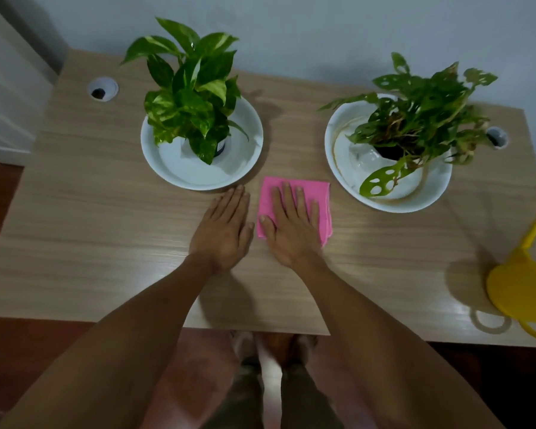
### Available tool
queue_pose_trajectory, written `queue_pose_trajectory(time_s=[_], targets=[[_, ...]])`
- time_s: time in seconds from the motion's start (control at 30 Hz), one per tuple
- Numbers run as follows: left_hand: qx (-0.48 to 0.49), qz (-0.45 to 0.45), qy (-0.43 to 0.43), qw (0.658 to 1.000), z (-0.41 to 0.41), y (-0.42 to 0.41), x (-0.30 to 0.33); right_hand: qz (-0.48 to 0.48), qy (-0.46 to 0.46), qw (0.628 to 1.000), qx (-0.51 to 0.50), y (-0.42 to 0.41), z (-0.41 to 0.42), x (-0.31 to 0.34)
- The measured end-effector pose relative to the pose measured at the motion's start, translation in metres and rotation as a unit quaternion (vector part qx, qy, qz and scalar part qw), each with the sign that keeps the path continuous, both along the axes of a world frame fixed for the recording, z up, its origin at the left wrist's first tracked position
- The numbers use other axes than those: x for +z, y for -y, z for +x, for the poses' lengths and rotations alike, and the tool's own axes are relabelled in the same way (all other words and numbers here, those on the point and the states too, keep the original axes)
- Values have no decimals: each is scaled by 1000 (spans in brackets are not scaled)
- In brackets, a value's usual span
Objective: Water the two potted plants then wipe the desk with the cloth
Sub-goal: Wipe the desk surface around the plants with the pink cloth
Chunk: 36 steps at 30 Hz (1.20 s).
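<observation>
A folded pink cloth (321, 199) lies on the wooden desk (106, 218) between two potted plants. My right hand (293, 224) rests flat on the cloth, fingers spread and pointing away from me. My left hand (225, 226) lies flat on the bare desk just left of the cloth, holding nothing. The left plant (189, 97), with broad variegated leaves, stands in a white saucer (198, 178). The right plant (421, 119), with holed leaves, stands in its own white saucer (415, 202). A yellow watering can (520, 289) sits at the desk's right edge.
Round cable holes sit at the desk's back left (102, 89) and back right (497, 137). A grey wall runs behind the desk. My legs and feet show below the desk's front edge over a reddish floor.
</observation>
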<state>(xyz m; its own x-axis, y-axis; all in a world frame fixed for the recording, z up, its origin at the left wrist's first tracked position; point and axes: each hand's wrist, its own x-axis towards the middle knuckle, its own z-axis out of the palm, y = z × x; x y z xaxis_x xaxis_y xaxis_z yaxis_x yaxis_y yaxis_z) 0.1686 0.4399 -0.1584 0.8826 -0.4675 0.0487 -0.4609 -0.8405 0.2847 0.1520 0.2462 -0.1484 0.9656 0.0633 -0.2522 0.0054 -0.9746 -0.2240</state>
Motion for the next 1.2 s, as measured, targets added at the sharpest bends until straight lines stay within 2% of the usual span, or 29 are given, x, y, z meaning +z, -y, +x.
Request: queue_pose_trajectory(time_s=[0.23, 0.43, 0.57, 0.7, 0.8, 0.9, 1.1, 1.2], targets=[[13, 3, -3, 1000, 3, 2, -4, -8, 28, 998, -52, -3, 65, -6], [16, 15, -5, 1000, 4, 1, -4, 9, 38, 997, 71, 10, 48, -11], [21, 4, 2, 1000, 3, 1, -4, 5, 27, 1000, -10, 29, 53, -6], [21, 3, 6, 1000, 5, 0, -7, 16, 23, 998, -59, 8, 95, -1], [21, 5, 6, 1000, 5, 1, -8, 32, 11, 999, 7, -3, 98, 0], [21, 7, 5, 1000, 3, 1, -5, 24, 9, 996, 91, 15, 68, -2], [31, 0, 1, 1000, 1, 2, -6, 24, 6, 999, -46, 16, 104, 2], [31, 3, 2, 1000, 4, 2, -8, 36, 14, 998, -52, -2, 122, 0]])
